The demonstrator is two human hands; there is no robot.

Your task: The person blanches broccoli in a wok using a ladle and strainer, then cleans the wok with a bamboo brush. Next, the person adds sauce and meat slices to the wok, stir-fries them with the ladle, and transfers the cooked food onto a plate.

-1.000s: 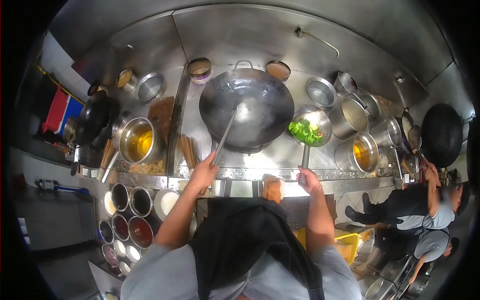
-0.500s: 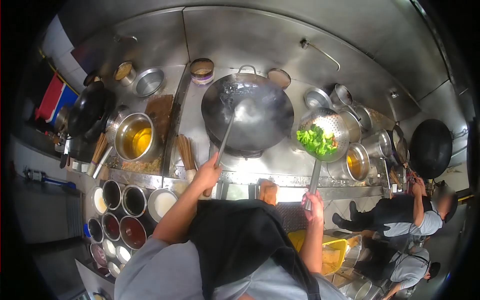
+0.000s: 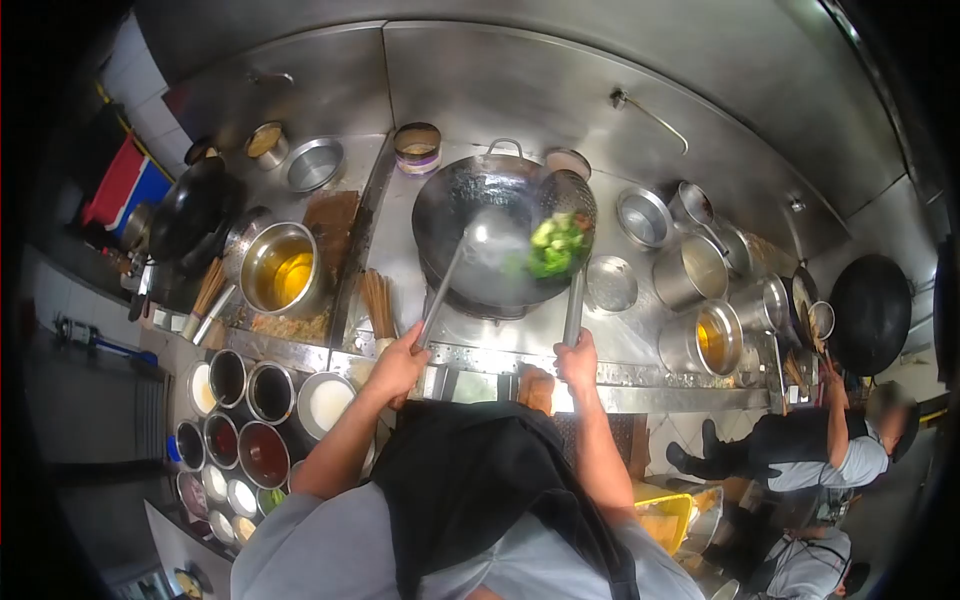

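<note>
My left hand [image 3: 398, 366] is closed round the handle of a metal ladle [image 3: 445, 290], whose bowl rests inside the black wok [image 3: 450, 200]. With my right hand [image 3: 576, 362] I grip the handle of a perforated strainer [image 3: 567, 193]. The strainer is tilted over the right side of the wok. Green vegetables [image 3: 558, 245] with a few reddish bits lie at its lower part, and some look blurred over the wok. Steam hides part of the wok's inside.
Left of the wok stand a bamboo brush [image 3: 376, 303] and a pot of yellow oil [image 3: 280, 268]. Bowls of sauces [image 3: 264, 453] are at the lower left. Metal pots [image 3: 690, 270] crowd the right, with a second oil pot [image 3: 713, 338]. Two people [image 3: 815, 440] are at the far right.
My right hand has brought the strainer of greens leftward from beside the wok to over it, uncovering a round perforated plate on the counter. The ladle has stayed in the wok.
</note>
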